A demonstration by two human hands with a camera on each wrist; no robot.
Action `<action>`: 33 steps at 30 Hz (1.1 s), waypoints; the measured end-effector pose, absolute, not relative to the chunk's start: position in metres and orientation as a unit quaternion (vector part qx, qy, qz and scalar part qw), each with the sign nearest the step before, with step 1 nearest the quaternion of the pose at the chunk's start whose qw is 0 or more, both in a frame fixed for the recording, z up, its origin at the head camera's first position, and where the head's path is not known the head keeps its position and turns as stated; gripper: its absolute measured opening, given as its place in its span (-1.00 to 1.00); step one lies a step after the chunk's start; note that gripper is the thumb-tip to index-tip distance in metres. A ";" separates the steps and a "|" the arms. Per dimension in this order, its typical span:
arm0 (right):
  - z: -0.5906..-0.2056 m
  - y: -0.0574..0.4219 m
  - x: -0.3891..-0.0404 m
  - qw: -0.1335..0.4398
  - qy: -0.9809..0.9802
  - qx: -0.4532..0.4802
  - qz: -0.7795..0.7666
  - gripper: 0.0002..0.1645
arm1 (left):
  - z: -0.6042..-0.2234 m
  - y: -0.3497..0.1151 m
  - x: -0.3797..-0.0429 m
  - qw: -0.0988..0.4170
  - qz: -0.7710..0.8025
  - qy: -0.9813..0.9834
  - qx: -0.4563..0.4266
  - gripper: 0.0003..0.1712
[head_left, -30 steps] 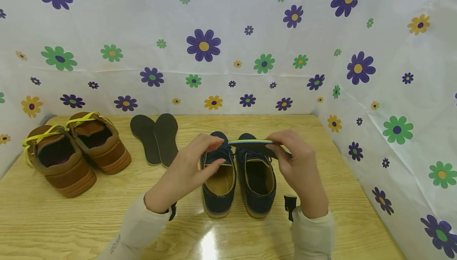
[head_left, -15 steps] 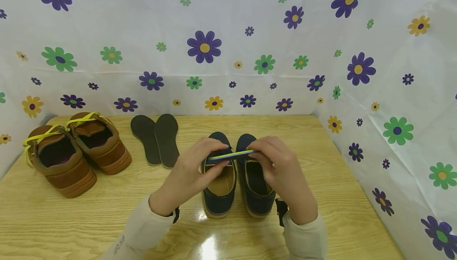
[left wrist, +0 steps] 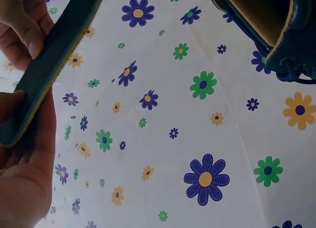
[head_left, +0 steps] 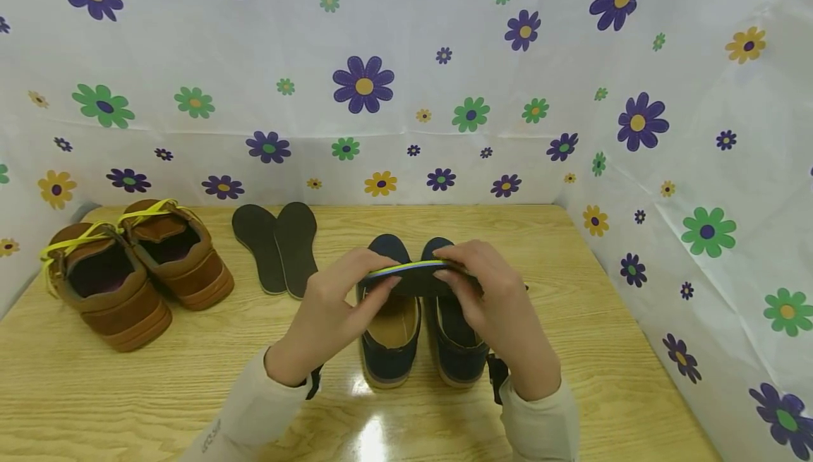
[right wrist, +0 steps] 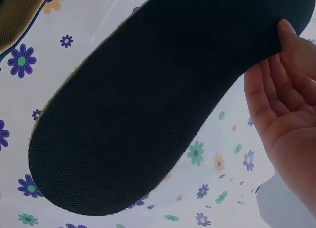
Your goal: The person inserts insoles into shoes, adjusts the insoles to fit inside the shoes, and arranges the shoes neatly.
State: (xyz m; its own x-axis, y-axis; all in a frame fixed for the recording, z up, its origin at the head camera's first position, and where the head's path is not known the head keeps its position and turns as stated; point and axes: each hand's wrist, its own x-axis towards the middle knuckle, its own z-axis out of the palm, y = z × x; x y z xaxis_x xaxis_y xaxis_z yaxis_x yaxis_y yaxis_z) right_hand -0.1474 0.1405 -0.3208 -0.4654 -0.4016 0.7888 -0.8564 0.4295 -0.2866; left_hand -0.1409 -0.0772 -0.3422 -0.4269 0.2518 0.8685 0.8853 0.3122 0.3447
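A dark insole (head_left: 416,281) with a thin yellow and blue edge is held crosswise above a pair of navy lace-up shoes. My left hand (head_left: 339,300) pinches its left end between thumb and fingers. The right hand (head_left: 498,296) pinches the insole farther to the right. In the right wrist view, the insole's dark ribbed face (right wrist: 133,104) fills much of the picture, its broad rounded end free. Below the hands, the left navy shoe (head_left: 389,360) shows a tan inside; the right navy shoe (head_left: 462,360) looks dark within. The insole hides part of their laces.
Two more dark insoles (head_left: 297,247) lie overlapping on the wooden table (head_left: 533,236), left of the navy shoes. A pair of brown shoes (head_left: 152,264) with yellow laces stands at the far left. Flowered cloth (head_left: 444,81) hangs behind and at the sides.
The right hand brought the insole leftward over the navy shoes, and my left hand took hold of its other end. Since then the insole has tipped, showing more of its dark face.
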 end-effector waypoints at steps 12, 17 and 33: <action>-0.316 0.150 -0.144 0.309 -0.803 0.366 0.354 -0.27 | -0.340 -0.085 -0.138 0.264 -0.581 -0.715 -0.286 -0.83; -0.318 0.150 -0.145 0.301 -0.810 0.385 0.325 -0.16 | -0.336 -0.088 -0.136 0.226 -0.627 -0.712 -0.221 -0.81; -0.320 0.148 -0.144 0.284 -0.839 0.387 0.257 0.01 | -0.324 -0.100 -0.135 0.081 -0.717 -0.682 -0.117 -0.61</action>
